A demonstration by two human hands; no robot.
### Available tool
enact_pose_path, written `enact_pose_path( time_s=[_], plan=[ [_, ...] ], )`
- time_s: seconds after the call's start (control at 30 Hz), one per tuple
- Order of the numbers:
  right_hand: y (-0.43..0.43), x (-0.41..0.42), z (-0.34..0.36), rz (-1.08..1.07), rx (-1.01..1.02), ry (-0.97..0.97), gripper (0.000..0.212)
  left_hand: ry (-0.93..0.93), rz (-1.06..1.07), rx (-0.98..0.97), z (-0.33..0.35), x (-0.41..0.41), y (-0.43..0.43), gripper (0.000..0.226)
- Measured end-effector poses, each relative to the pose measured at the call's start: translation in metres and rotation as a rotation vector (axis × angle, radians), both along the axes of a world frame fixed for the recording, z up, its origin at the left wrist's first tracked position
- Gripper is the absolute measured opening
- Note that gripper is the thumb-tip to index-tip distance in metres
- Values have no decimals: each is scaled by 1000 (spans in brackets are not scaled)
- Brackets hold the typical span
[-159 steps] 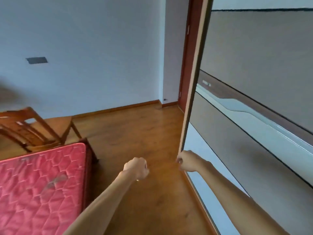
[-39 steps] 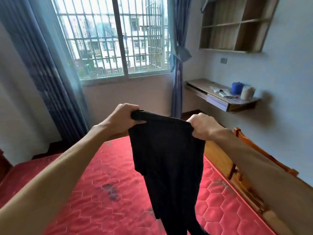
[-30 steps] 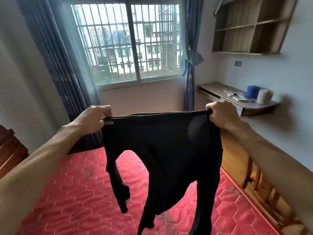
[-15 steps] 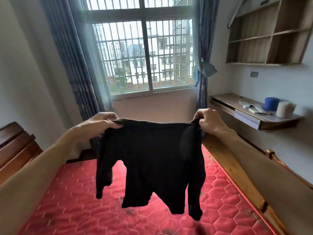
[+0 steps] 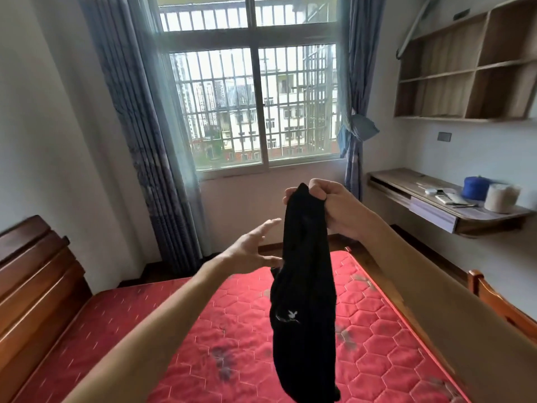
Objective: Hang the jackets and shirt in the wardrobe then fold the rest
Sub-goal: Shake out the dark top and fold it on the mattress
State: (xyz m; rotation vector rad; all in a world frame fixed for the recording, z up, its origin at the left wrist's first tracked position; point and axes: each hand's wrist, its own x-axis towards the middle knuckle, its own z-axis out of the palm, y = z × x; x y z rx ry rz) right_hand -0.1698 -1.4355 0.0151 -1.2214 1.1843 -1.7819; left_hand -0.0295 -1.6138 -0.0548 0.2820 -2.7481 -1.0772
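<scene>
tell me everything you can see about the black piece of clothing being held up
The black garment looks like soft, thin fabric, bunched into one narrow hanging column rather than spread flat. A small white emblem shows about halfway down. The right hand grips its gathered top, fingers curled round the fabric, and it hangs free above the red mattress. The open left hand reaches toward its left side; whether it touches cannot be told.

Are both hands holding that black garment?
No, only the right hand grips the black garment at its top, while the left hand is open with fingers spread beside it.
</scene>
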Motion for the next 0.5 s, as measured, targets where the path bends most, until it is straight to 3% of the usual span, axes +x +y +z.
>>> enact_pose_path(
  time_s=[0.1, 0.13, 0.23, 0.33, 0.4, 0.5],
  plan=[
    [14, -11, -1, -26, 8, -23, 49, 71, -126, 315, -8, -12, 15, 17],
    [20, -15, -3, -67, 15, -36, 49, 73, -136, 370, -9, -16, 17, 6],
    [36, -32, -11, -300, 80, -52, 44, 23, -42, 443, -6, -24, 19, 15],
    [46, -58, -28, -551, 324, 145, 28, 81, 81, 532, -4, -25, 23, 20],
    [57, -70, -41, -531, 572, 172, 59, 157, 131, 541, 0, -23, 29, 20],
    [72, -66, -55, -317, 759, 89, 80, 267, 135, 520, 12, -20, 38, 19]
  ],
)
